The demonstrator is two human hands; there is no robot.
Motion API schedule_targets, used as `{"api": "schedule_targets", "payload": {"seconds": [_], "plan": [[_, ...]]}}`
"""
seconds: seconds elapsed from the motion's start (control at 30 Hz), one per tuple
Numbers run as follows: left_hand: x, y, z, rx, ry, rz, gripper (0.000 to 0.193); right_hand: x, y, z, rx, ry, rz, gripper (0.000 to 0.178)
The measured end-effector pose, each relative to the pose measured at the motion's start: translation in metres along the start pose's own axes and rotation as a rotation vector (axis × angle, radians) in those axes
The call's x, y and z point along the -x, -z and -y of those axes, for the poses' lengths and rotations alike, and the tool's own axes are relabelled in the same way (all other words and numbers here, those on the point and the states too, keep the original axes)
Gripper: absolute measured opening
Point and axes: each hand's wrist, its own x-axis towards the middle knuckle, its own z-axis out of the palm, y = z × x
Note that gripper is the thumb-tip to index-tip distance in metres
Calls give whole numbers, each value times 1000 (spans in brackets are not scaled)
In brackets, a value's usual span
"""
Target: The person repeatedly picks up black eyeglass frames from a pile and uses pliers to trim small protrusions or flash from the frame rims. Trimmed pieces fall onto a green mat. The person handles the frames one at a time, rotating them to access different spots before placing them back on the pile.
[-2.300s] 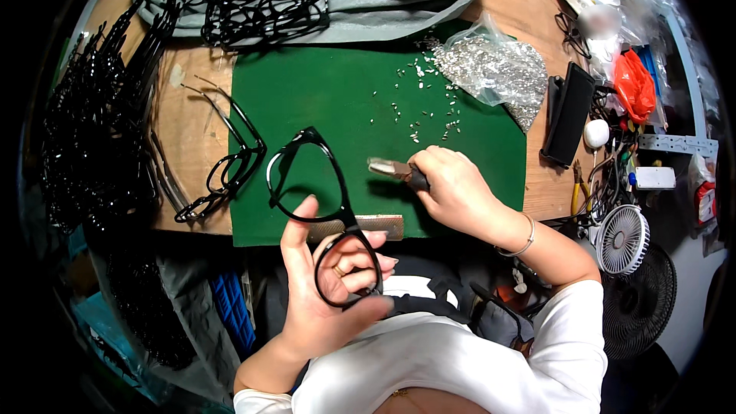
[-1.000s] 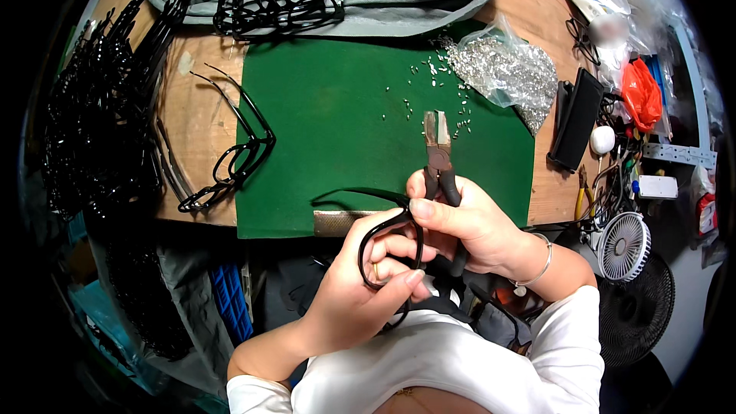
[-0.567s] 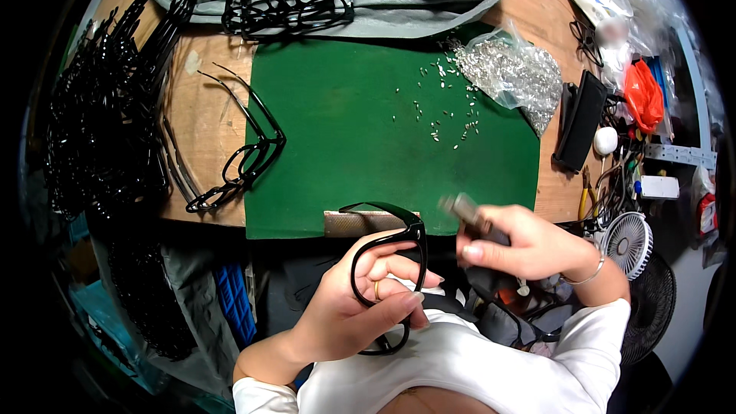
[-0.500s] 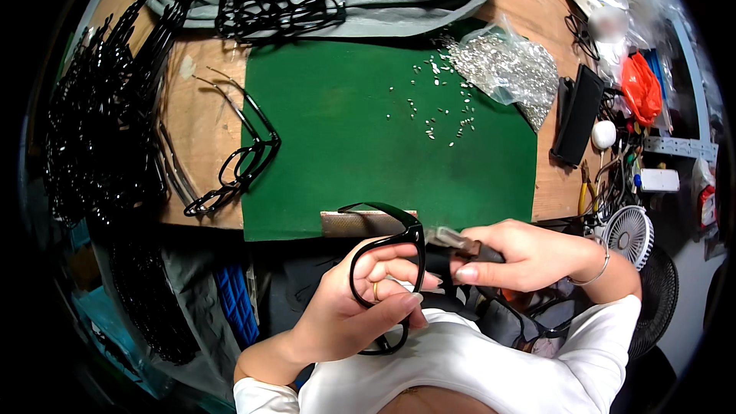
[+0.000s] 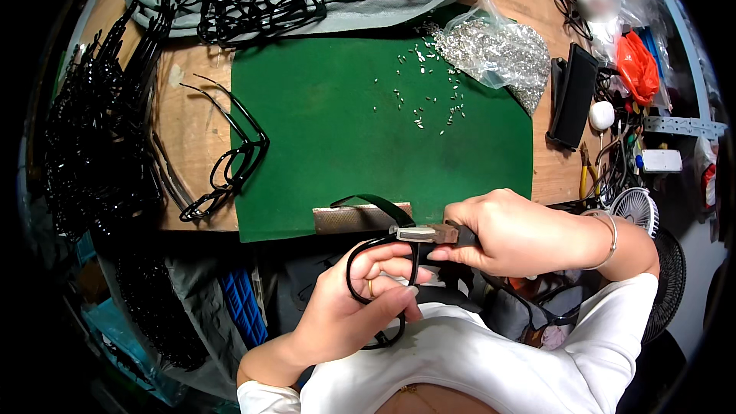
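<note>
Head view: left hand [image 5: 356,303] grips glasses frame [image 5: 377,280]; right hand [image 5: 510,230] presses pliers [image 5: 429,234] against it.

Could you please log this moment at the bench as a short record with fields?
left hand: left hand holds a black glasses frame over the lap
right hand: right hand grips pliers, tips at the frame's top edge
surface: green mat on a wooden table
on mat: small metal parts, clear bag of parts
left of mat: loose frames, black frame pile
</note>
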Motion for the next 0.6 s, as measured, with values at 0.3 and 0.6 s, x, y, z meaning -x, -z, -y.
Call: {"api": "schedule_targets", "payload": {"seconds": [0.3, 0.6], "plan": [[-4, 1, -7, 32, -10, 1, 44, -5, 28, -17, -227, 50, 239, 49], [-3, 14, -12, -771, -368, -348, 38, -37, -18, -61, -13, 52, -350, 28]]}}
